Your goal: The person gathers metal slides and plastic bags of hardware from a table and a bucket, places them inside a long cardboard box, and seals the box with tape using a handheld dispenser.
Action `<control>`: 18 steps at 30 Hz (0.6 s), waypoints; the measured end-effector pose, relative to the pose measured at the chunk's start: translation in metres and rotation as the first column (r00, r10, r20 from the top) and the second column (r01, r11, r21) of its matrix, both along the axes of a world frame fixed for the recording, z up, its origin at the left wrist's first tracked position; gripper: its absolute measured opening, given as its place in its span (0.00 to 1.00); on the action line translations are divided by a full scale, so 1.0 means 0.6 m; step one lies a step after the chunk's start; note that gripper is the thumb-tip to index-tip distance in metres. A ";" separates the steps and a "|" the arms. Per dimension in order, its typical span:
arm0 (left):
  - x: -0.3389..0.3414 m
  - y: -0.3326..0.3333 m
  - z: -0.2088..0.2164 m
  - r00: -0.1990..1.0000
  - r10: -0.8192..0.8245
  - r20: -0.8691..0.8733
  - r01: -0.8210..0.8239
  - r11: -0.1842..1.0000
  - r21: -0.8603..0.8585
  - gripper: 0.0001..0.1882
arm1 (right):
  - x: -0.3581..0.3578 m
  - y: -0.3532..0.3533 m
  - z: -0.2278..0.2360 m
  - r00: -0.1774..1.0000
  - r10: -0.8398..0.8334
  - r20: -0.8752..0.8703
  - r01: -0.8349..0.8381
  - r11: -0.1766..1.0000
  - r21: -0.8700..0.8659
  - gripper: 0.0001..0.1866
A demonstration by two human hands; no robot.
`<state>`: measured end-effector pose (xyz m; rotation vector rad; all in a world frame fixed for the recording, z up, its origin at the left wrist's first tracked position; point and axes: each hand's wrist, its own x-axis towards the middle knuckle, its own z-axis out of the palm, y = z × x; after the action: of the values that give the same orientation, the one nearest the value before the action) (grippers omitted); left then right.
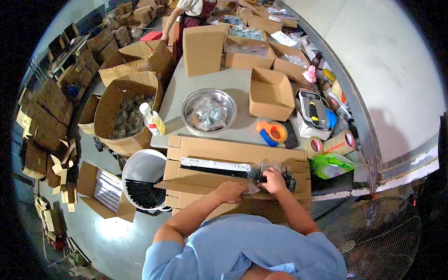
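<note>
An opened flat cardboard carton (196,175) lies in front of me with its flaps spread. In it lie a white slotted metal rail (215,163) and black rails (212,171) along its near side. At their right end, my right hand (275,181) is closed on a clear plastic bag (258,174) of dark small parts. My left hand (231,192) is closed at the near corner of this bag, its fingertips partly hidden. More dark bagged parts (289,180) show just right of my right hand.
Beyond the carton stand a steel bowl (186,122) of bagged hardware, an open box (270,107), an orange tape dispenser (276,132) and a scale (311,109). Left are a bottle (153,120) and a white bucket (140,163) of black rails. Another person (191,11) stands at the far end.
</note>
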<state>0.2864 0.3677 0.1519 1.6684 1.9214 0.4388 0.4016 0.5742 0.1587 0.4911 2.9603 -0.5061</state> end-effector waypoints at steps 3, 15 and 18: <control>-0.006 -0.002 -0.009 0.997 0.050 0.066 -0.046 0.997 -0.054 0.22 | -0.022 -0.013 0.074 0.989 0.070 0.127 -0.067 0.997 -0.024 0.30; -0.006 -0.003 0.054 0.998 0.058 0.019 -0.057 0.995 -0.081 0.13 | -0.423 -0.035 -0.043 0.888 -0.239 0.393 0.290 -0.371 -0.882 0.20; 0.008 -0.010 0.021 0.991 0.130 0.031 -0.130 0.991 -0.003 0.15 | -0.462 -0.066 -0.070 0.920 -0.243 0.308 0.164 -0.473 -0.865 0.17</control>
<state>0.2910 0.3619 0.1648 1.5317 2.0146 0.5113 0.1243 0.5348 0.1165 0.6798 0.9688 -2.6836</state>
